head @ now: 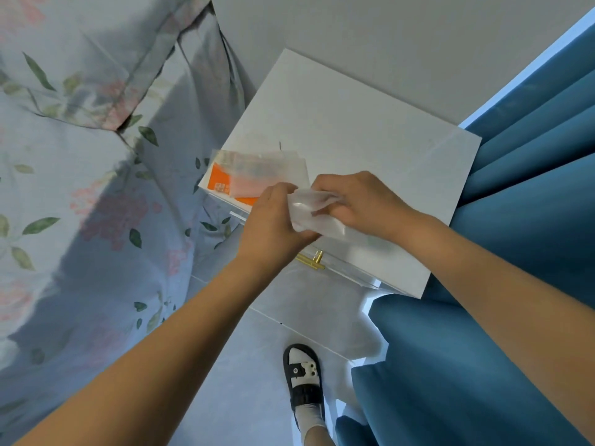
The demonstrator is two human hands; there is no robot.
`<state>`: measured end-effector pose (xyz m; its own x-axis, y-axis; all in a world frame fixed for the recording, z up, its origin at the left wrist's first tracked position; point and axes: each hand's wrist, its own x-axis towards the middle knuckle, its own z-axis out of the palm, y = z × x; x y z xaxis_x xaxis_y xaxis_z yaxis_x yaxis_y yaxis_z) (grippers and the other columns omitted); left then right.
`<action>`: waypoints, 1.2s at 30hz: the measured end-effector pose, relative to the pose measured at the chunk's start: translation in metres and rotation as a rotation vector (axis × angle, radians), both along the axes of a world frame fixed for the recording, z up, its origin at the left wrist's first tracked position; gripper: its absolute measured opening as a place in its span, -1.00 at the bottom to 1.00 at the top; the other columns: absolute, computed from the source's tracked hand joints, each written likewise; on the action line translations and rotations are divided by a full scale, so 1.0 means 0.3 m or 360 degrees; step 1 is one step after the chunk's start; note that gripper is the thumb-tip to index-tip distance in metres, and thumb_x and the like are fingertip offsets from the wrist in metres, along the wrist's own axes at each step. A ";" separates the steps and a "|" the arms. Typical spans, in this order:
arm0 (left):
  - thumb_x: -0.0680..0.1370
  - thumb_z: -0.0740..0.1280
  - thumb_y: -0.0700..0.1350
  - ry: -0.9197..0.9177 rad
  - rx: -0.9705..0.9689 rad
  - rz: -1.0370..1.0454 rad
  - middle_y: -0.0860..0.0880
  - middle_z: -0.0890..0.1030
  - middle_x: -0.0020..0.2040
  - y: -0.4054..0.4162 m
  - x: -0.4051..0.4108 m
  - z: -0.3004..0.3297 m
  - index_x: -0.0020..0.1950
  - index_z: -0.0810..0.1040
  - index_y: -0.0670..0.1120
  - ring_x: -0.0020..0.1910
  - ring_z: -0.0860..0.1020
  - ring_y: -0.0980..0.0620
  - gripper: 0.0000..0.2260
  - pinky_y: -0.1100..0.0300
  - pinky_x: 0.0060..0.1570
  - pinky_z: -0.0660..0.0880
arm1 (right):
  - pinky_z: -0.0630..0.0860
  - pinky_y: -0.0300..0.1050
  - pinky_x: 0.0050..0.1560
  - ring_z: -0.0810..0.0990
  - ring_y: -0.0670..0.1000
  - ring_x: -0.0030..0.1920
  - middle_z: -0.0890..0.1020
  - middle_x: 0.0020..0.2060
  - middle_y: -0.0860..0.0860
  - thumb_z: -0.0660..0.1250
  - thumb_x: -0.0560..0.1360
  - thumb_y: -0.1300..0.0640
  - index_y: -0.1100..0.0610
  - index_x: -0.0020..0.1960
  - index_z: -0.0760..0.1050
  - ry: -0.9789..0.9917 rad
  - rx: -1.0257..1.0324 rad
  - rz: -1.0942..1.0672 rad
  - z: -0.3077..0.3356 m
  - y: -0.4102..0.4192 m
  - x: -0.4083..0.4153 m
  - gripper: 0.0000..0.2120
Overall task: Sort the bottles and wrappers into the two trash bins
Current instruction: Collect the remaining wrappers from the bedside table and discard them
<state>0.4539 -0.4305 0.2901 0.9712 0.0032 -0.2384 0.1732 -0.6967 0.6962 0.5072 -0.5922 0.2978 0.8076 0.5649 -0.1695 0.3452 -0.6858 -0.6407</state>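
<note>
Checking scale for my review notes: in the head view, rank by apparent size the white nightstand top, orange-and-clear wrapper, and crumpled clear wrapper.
1. White nightstand top
2. Orange-and-clear wrapper
3. Crumpled clear wrapper, partly hidden by both hands, so unsure

My left hand and right hand both grip a crumpled clear wrapper above the white desk; an orange-and-clear wrapper lies at its left edge, beside the floral bed; blue curtain hangs right.
</note>
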 end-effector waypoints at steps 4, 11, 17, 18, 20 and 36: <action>0.25 0.60 -0.06 0.0218 -0.0548 0.0138 0.00 0.68 -0.04 0.071 0.008 0.030 0.11 0.59 -0.09 -0.06 0.65 0.03 -0.53 0.06 0.02 0.60 | 0.30 -0.33 -0.32 0.40 -0.08 -0.33 0.52 -0.39 -0.13 0.40 0.42 0.17 0.03 -0.15 0.51 0.0216 0.0269 -0.0081 0.030 0.034 -0.014 -0.91; 0.29 0.49 0.08 0.0545 -0.1441 0.0511 0.05 0.59 0.16 0.189 -0.053 0.055 0.27 0.45 0.10 0.09 0.59 0.11 -0.43 0.22 0.00 0.52 | 0.34 -0.51 -0.26 0.51 -0.34 -0.30 0.55 -0.37 -0.36 0.34 0.43 0.33 -0.15 -0.12 0.44 0.0309 0.0593 -0.0178 0.051 0.184 -0.073 -0.65; 0.36 0.53 -0.13 0.0710 -0.1375 0.0740 -0.12 0.70 -0.12 0.288 -0.079 0.051 0.10 0.60 -0.21 -0.16 0.66 -0.04 -0.64 0.17 -0.20 0.60 | 0.39 -0.32 -0.22 0.49 -0.19 -0.28 0.61 -0.30 -0.12 0.52 0.34 0.24 0.17 -0.16 0.58 0.0383 0.0683 -0.0395 -0.012 0.310 -0.118 -0.86; 0.38 0.51 -0.16 0.0735 -0.1327 0.0765 -0.05 0.70 -0.25 0.305 -0.086 0.044 0.00 0.61 -0.21 -0.29 0.64 0.04 -0.75 0.27 -0.33 0.56 | 0.40 -0.28 -0.19 0.51 -0.12 -0.23 0.62 -0.25 -0.04 0.54 0.32 0.21 0.20 -0.17 0.59 0.0368 0.0608 -0.0391 -0.018 0.321 -0.110 -0.84; 0.43 0.47 -0.20 0.0755 -0.1259 0.0799 0.02 0.66 -0.39 0.336 -0.105 0.020 -0.10 0.60 -0.21 -0.47 0.59 0.16 -0.89 0.37 -0.52 0.45 | 0.42 -0.34 -0.10 0.54 -0.07 -0.12 0.59 -0.11 0.01 0.56 0.30 0.19 0.17 -0.15 0.57 0.0435 0.0463 -0.0278 -0.039 0.333 -0.080 -0.80; 0.46 0.45 -0.15 0.0711 -0.1060 0.1221 -0.13 0.71 -0.15 0.562 -0.343 -0.111 -0.02 0.64 -0.25 -0.18 0.69 -0.05 -0.81 0.12 -0.19 0.64 | 0.44 0.03 0.10 0.43 0.20 0.18 0.47 0.22 0.15 0.34 0.30 -0.41 0.10 0.28 0.34 -0.0447 -0.0928 -0.0146 -0.273 0.529 0.105 -0.23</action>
<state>0.3508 -0.2620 0.2567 0.5926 0.3077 -0.7444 0.7271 0.1933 0.6588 0.5388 -0.4334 0.2158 0.9064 0.3706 -0.2026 0.3687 -0.9283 -0.0483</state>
